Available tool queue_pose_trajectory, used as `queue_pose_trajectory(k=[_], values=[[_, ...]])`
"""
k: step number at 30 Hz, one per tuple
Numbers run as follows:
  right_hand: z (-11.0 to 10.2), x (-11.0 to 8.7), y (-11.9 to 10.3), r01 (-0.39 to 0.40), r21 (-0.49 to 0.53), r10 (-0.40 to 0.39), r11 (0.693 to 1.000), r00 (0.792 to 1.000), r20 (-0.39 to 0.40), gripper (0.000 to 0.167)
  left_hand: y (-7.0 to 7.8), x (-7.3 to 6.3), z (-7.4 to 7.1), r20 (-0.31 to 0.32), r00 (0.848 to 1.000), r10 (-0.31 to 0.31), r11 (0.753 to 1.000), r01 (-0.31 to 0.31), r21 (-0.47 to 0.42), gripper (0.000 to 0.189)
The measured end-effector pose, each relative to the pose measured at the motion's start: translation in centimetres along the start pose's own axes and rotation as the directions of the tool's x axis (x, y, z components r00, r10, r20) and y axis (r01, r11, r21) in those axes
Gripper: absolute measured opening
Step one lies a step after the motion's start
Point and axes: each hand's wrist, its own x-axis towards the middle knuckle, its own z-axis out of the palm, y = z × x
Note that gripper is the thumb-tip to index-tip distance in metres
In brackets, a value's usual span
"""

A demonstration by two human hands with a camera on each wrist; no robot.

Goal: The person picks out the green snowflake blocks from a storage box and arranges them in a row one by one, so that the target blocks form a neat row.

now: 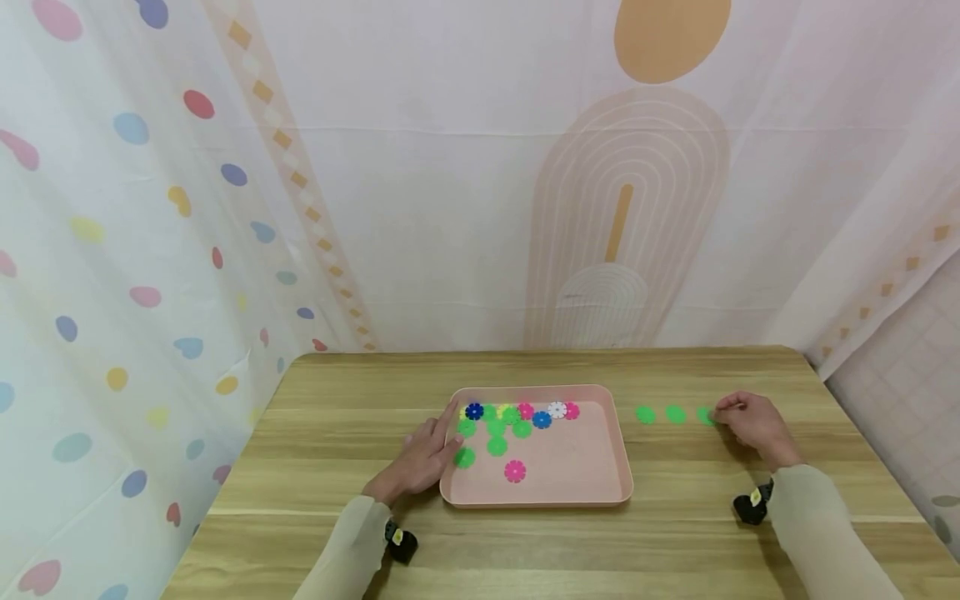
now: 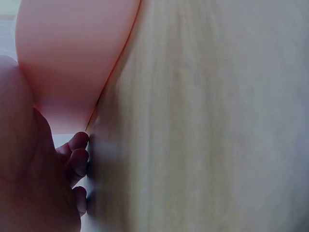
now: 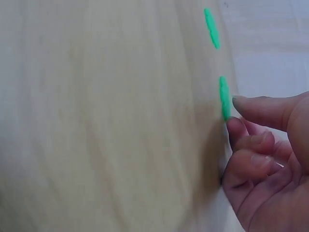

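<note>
A pink tray (image 1: 555, 467) stands on the wooden table, holding several flower-shaped discs. My left hand (image 1: 424, 458) grips its left side, thumb over the rim and index finger along the edge. In the left wrist view, the other fingertips (image 2: 79, 162) meet the table beside the tray's wall (image 2: 72, 58). On the right, my right hand (image 1: 753, 425) touches the rightmost green disc (image 1: 704, 415) in a row of three. Its thumb and index finger stand slightly apart in the right wrist view, right by this disc (image 3: 224, 96); the other fingers are curled.
Two more green discs, one at the left (image 1: 645, 414) and one in the middle (image 1: 676, 414), lie right of the tray. Inside the tray, most discs cluster at the far left; a pink disc (image 1: 515, 472) sits nearer the front. A patterned curtain (image 1: 450, 208) hangs behind the table.
</note>
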Motion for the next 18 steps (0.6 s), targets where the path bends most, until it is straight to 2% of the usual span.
queue_pose_trajectory(k=[6, 9, 18], values=[[0.9, -0.3, -2.8, 0.116, -0.084, -0.114, 0.990, 0.993, 0.030, 0.031, 0.1, 0.0, 0.0, -0.002, 1.000, -0.008, 1.000, 0.008, -0.002, 0.065], [1.8, -0.4, -4.6, 0.168, -0.089, -0.164, 0.982, 0.985, 0.048, 0.030, 0.1, 0.0, 0.0, -0.002, 1.000, -0.011, 1.000, 0.011, -0.001, 0.065], [5.4, -0.4, -10.0, 0.234, 0.059, -0.240, 0.970, 0.961, 0.135, 0.020, 0.2, 0.0, 0.0, 0.000, 1.000, -0.021, 1.000, 0.021, 0.001, 0.065]])
